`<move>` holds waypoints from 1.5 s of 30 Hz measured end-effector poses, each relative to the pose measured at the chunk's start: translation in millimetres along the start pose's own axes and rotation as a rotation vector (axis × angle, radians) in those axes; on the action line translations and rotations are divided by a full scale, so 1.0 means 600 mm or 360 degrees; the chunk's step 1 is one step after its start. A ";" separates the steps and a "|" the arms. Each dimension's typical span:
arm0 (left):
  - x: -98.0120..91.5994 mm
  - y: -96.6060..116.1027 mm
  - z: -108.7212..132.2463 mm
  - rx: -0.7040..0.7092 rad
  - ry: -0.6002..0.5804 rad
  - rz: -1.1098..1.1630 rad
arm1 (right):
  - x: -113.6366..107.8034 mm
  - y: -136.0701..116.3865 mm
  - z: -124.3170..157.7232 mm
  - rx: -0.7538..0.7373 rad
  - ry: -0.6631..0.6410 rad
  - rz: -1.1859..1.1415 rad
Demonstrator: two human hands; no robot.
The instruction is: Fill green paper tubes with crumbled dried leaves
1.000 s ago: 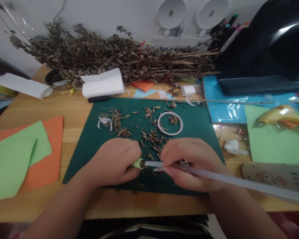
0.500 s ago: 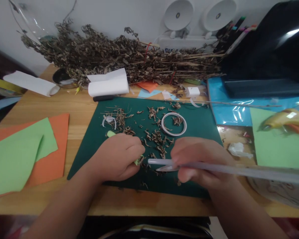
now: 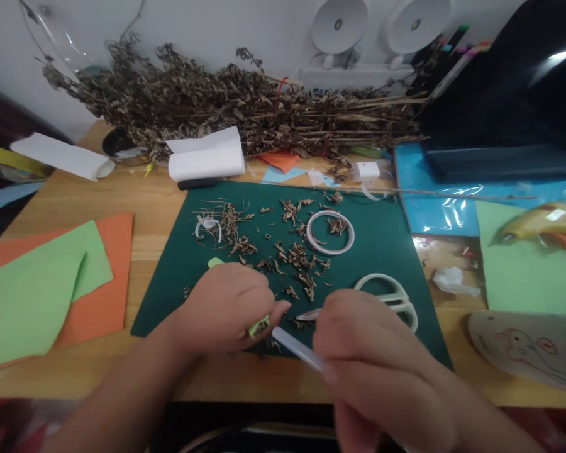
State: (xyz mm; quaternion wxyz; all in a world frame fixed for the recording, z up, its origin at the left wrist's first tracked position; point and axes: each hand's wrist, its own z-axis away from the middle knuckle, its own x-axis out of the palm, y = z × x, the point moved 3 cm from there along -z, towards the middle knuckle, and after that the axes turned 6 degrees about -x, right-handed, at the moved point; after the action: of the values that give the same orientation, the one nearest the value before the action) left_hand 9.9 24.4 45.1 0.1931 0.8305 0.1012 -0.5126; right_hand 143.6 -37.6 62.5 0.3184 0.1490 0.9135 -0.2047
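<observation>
My left hand [image 3: 233,308] is closed around a rolled green paper tube [image 3: 259,325]. Brown dried bits show in the tube's near end, and its other end sticks out beyond my knuckles. In my right hand [image 3: 377,358] is a translucent white glue stick [image 3: 298,348], its tip just beside the tube's end. White-handled scissors [image 3: 396,299] lie on the green cutting mat [image 3: 382,226], partly hidden behind my right hand. Crumbled dried leaves [image 3: 302,258] are scattered over the mat ahead of both hands.
A white ring of tape [image 3: 331,233] and thin stems [image 3: 229,217] rest on the mat. Behind it lie a paper roll [image 3: 207,165] and a bundle of dried plants [image 3: 245,100]. Coloured paper [image 3: 33,302] is at left, a yellow glue gun [image 3: 542,224] at right.
My right hand has moved nearer and turned, swinging the glue stick's tip toward the tube's end. The scissors' handles now show. My left hand has tilted, turning the tube's end into view.
</observation>
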 end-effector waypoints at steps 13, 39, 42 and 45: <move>0.009 -0.004 0.003 -0.0043 -0.0068 -0.0012 | 0.009 -0.007 -0.006 -0.0190 0.0009 0.0119; 0.004 -0.002 -0.002 -0.0082 -0.0155 0.0062 | 0.003 -0.005 -0.010 -0.0195 0.0000 0.0160; 0.005 -0.003 -0.002 -0.0096 -0.0139 0.0040 | -0.005 -0.009 -0.005 -0.0147 0.0019 0.0168; 0.006 -0.004 0.001 -0.0079 -0.0110 0.0035 | -0.003 -0.010 -0.004 -0.0189 0.0021 0.0133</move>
State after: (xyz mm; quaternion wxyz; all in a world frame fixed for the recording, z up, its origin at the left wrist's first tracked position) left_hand 10.1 26.2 41.1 0.2228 0.8082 0.0980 -0.5362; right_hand 141.6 -41.9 67.1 0.3289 0.1692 0.9191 -0.1357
